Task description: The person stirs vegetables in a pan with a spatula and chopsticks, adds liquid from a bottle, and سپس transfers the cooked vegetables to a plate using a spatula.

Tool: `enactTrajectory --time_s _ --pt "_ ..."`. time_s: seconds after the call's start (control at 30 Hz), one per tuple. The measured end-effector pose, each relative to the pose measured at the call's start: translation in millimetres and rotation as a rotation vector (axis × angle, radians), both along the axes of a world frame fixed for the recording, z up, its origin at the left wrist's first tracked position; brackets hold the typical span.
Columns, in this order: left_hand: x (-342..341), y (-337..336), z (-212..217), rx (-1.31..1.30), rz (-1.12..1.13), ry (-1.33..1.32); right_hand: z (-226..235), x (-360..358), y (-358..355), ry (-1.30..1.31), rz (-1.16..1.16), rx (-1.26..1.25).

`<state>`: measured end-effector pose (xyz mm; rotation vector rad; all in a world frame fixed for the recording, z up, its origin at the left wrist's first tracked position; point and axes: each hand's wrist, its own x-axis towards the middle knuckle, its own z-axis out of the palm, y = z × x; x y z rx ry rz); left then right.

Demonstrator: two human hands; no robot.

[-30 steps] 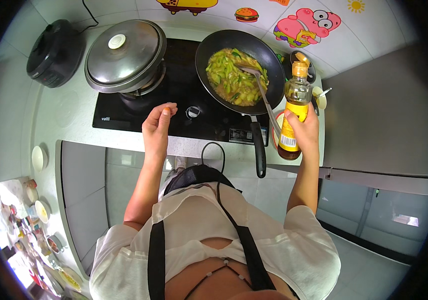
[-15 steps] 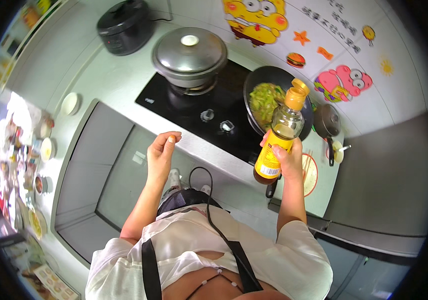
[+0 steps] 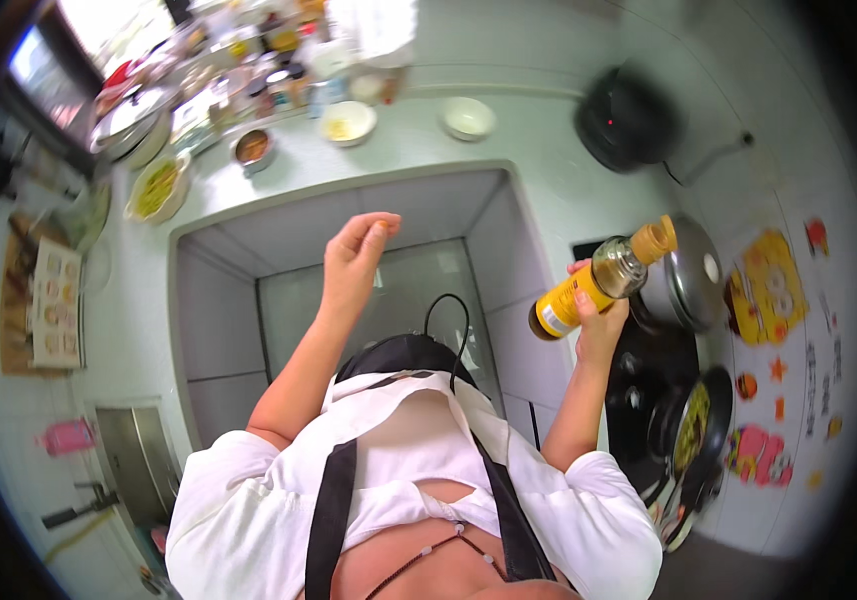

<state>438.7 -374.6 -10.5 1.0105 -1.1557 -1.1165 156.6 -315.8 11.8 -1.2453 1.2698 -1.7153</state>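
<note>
My right hand (image 3: pixel 601 322) grips a glass bottle (image 3: pixel 597 290) with a yellow label, a yellow cap and some dark liquid in it. The bottle leans, with its cap end up and to the right, beside the lidded grey pot (image 3: pixel 687 280) on the black stove (image 3: pixel 654 365). Its cap is blurred. Out over the floor gap, my left hand (image 3: pixel 354 260) is closed in a pinch; a small orange bit shows at the thumb tip, too small to name. Below the pot sits a dark wok (image 3: pixel 717 410) with cooked green vegetables (image 3: pixel 692 428).
Along the far counter stand a black rice cooker (image 3: pixel 627 122), a white bowl (image 3: pixel 470 120), a bowl with pale yellow bits (image 3: pixel 349 124), a small bowl of reddish-brown stuff (image 3: pixel 252 148) and a dish of green food (image 3: pixel 158 190). Several jars (image 3: pixel 279 90) crowd behind. A metal sink (image 3: pixel 149 450) lies left.
My view and body have turned left, away from the stove toward the far counter. The bottle has come along in my right hand and now leans more; my left hand keeps its pinch.
</note>
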Motion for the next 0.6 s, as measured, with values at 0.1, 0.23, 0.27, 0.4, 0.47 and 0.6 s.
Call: enactTrajectory --time_s 0.1,0.23,0.27,0.4,0.47,0.6 --pt "68 -9 0 0.002 0.209 0.019 -13 56 -68 0.139 0.128 0.040" --pt "116 -18 -1 0.035 0.357 0.042 -19 113 -150 0.159 0.208 0.136" --pt "126 -20 -4 0.048 0.398 0.061 -24 122 -172 0.185 0.194 0.190" --pt "149 -32 -18 0.106 0.540 0.134 -38 159 -255 0.132 0.224 0.200" --pt "157 -41 -25 0.145 0.582 0.132 -54 167 -293 0.125 0.176 0.194" --pt "170 -69 -24 0.169 0.681 0.151 -100 169 -367 0.300 0.222 0.207"
